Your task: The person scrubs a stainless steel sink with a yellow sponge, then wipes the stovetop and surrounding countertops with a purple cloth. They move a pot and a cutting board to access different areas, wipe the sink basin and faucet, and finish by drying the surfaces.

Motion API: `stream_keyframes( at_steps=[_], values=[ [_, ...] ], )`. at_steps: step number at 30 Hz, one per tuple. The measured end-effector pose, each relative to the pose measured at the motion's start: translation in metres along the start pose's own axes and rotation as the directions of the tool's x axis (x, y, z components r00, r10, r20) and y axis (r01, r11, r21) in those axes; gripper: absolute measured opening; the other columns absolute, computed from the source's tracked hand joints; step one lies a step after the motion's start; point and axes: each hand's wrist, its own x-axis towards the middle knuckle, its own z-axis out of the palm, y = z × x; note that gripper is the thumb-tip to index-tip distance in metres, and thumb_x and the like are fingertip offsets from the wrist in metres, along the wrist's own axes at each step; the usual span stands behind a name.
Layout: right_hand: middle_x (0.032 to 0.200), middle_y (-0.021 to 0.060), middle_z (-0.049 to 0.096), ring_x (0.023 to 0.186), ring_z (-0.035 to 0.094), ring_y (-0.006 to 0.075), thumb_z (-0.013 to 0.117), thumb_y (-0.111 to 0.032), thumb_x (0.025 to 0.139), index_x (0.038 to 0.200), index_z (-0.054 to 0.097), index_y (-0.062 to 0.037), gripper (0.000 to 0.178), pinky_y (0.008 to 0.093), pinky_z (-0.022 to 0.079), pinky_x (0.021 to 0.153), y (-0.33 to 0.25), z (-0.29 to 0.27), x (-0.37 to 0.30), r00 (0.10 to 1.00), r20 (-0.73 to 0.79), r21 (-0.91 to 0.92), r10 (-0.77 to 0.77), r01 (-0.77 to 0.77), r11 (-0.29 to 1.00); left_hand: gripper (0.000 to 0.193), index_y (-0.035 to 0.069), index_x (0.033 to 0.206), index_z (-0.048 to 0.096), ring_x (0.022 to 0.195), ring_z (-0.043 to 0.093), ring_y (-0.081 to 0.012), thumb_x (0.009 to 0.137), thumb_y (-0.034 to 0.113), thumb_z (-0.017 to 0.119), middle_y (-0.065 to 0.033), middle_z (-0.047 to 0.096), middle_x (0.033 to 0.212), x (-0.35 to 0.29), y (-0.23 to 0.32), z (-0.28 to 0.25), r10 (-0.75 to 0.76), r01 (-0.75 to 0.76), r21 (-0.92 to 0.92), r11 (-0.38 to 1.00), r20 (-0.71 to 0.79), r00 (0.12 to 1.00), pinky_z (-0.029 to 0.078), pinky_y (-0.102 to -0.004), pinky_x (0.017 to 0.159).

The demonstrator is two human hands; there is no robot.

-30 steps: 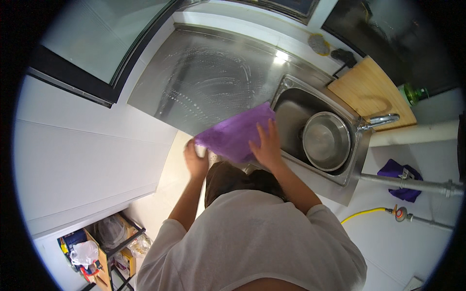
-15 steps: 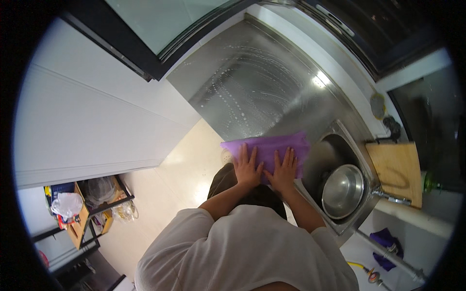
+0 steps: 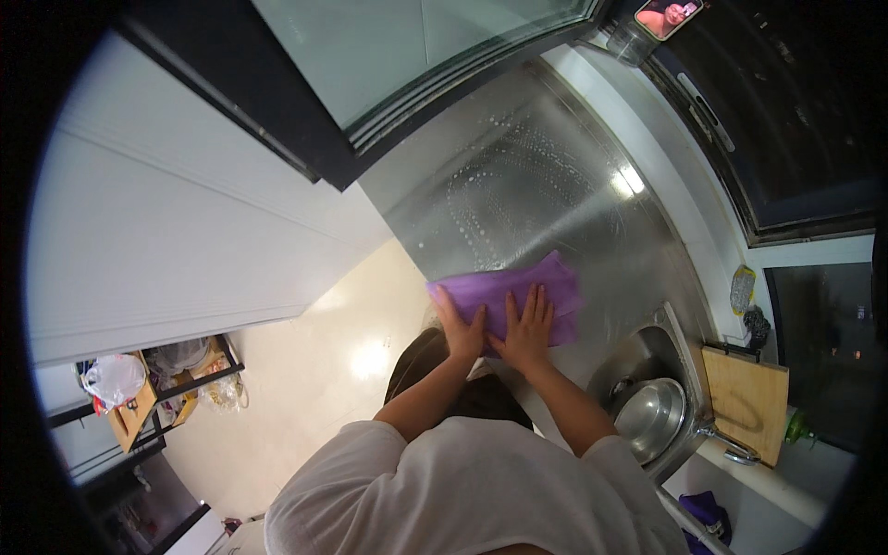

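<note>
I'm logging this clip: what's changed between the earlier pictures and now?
The left hand has let go of a corner of the cloth and lies flat on it beside the right hand. The cloth, earlier reaching the sink, now lies clear of it. The bowl remains in the sink.

Left hand [image 3: 462,335], right hand [image 3: 524,339] on purple cloth [image 3: 558,285], steel counter [image 3: 606,236].

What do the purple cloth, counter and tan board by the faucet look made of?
Cloth: matte fabric, perhaps microfibre; it lies limp with soft creases.
Counter: metal, probably stainless steel, satin finish; it is grey with a bright glare.
Board: likely wood or bamboo, smooth-looking; pale tan colour, grain unclear.
</note>
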Motion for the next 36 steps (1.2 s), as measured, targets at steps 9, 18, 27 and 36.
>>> stream_keyframes(
  at_steps=[9,18,27,36],
  values=[
    [0.134,0.03,0.026,0.128,0.02,0.0425,0.066,-0.047,0.066,0.127,0.04,-0.0067,0.078,0.0563,0.018,0.101,-0.061,0.013,0.138,0.985,-0.169,0.13,0.036,-0.014,0.991,0.088,0.005,0.139,0.017,0.129,0.017,-0.0433,0.069,0.014,0.07,-0.0314,0.008,0.139,0.164,-0.016,-0.036,0.217,-0.202,0.193,0.96,-0.058,0.975,0.019,-0.0423,0.106],
    [0.138,0.0285,0.021,0.131,0.014,0.0398,0.06,-0.046,0.071,0.131,0.039,-0.0079,0.074,0.0533,0.012,0.104,-0.107,0.028,0.254,0.972,-0.221,0.28,0.079,-0.014,0.96,0.074,0.002,0.132,0.03,0.121,0.031,-0.043,0.076,0.033,0.067,-0.0312,0.025,0.131,0.301,0.025,-0.067,0.16,-0.157,0.499,0.852,0.036,0.986,0.028,-0.042,0.1],
    [0.139,0.0261,0.022,0.131,0.016,0.0391,0.045,-0.028,0.082,0.127,0.044,-0.0057,0.05,0.0523,0.011,0.105,-0.101,0.041,0.284,0.926,-0.365,0.376,0.099,0.049,0.925,0.075,0.006,0.133,0.03,0.123,0.026,-0.0429,0.08,0.056,0.046,-0.0306,0.028,0.132,0.314,0.066,-0.029,-0.188,0.201,0.779,0.594,-0.109,0.976,0.02,-0.0473,0.102],
    [0.129,0.0245,0.037,0.126,0.029,0.0358,0.059,-0.024,0.073,0.116,0.051,-0.0017,0.049,0.0449,0.022,0.104,-0.051,0.024,0.276,0.938,-0.34,0.566,0.063,0.151,0.811,0.07,0.024,0.139,0.023,0.133,0.009,-0.0393,0.082,0.064,0.035,-0.0263,0.013,0.142,0.303,0.067,0.007,-0.022,0.181,0.911,0.372,-0.186,0.982,0.011,-0.0545,0.103]
  ],
)
